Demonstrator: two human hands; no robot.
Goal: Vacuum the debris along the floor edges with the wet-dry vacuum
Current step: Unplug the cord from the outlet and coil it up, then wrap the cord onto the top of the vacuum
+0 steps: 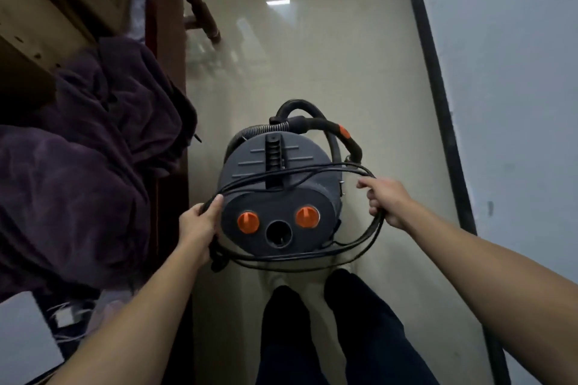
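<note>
While left grip (pixel 198 225), right grip (pixel 387 200) clasp cord (pixel 281 259), vacuum (pixel 250 172) on glossy floor (pixel 312 72); wall (pixel 516 72) right

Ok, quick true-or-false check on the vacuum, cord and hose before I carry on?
1. Both hands hold the cord. True: the left hand and right hand each grip the cord.
2. The hose is plugged into the port. False: the port has nothing plugged in; the hose coils behind the vacuum.
3. Two orange knobs flank the port. True.
4. The purple cloth lies right of the vacuum. False: the cloth is on its left.
</note>
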